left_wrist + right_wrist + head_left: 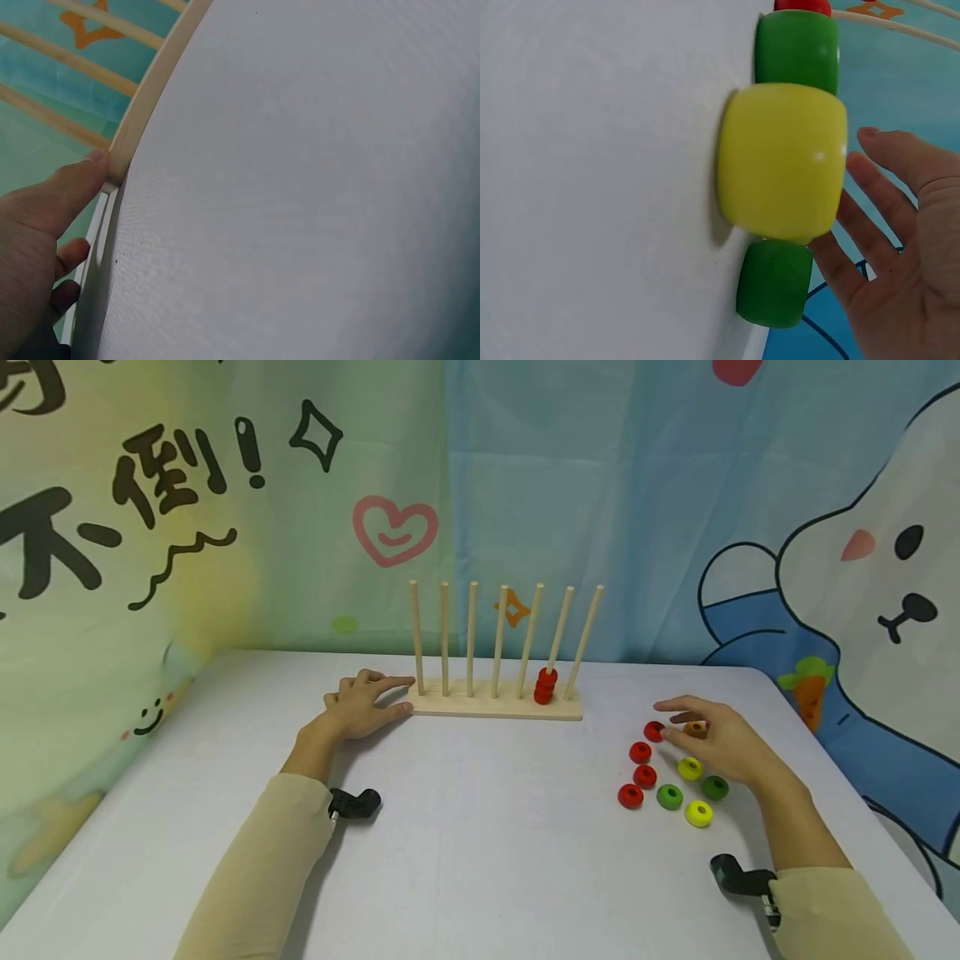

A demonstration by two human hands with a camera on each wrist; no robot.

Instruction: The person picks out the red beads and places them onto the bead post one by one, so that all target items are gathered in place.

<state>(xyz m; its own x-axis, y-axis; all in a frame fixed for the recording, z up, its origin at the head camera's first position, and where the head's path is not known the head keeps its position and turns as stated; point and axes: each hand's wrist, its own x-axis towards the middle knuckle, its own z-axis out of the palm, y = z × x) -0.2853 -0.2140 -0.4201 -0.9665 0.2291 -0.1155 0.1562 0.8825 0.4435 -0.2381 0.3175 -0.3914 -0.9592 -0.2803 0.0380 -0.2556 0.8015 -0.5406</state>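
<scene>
Peg rack (480,706): pale wood, long base, seven upright pegs, standing on the bench (487,860), which has a white surface.

Left hand (363,702): at the left end of the peg rack, forefinger stretched out, thumb at the near corner; both touch the base. Grip spread, thumb and forefinger apart.

Right hand (716,739): to the right of the peg rack and nearer the wearer, palm low over the loose beads, fingers reaching toward the rack. Grip spread, thumb parted from the fingers. Thumb tip just beside the farthest red bead; whether they touch cannot be told.

Loose beads, all right of the peg rack and nearer the wearer: four red beads (641,752), in a row on the rack side of the group; two yellow beads (699,813); two green beads (670,797); one amber bead (696,727), beneath the right hand, partly hidden.

Sixth peg from the left on the peg rack: holds a stack of red beads (545,687), the lowest down at the base.

Curtain (540,510): printed, hung behind the peg rack.
</scene>
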